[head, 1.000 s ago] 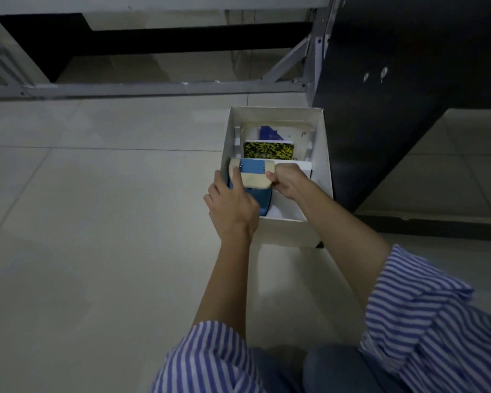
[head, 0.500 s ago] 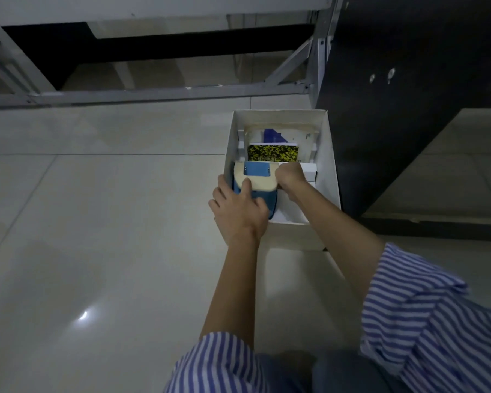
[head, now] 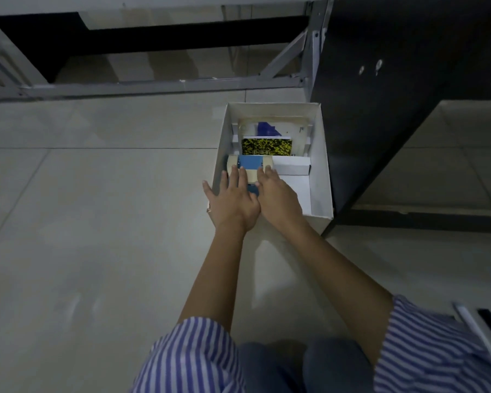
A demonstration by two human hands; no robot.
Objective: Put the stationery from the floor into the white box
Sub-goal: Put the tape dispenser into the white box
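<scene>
Placing step: beige-and-blue item (head: 251, 165) sits in the white box (head: 321, 165), near-left side. Left hand (head: 233, 199) and right hand (head: 275, 194), fingers flat, press on it side by side. Next, probably: lift off, check the floor (head: 97, 222).

Both forearms bare, striped sleeves pushed up, reaching forward side by side. Left hand (head: 233, 202) flat, fingers straight, thumb splayed left. Right hand (head: 277, 195) flat beside it, fingers extended, touching left hand.
</scene>
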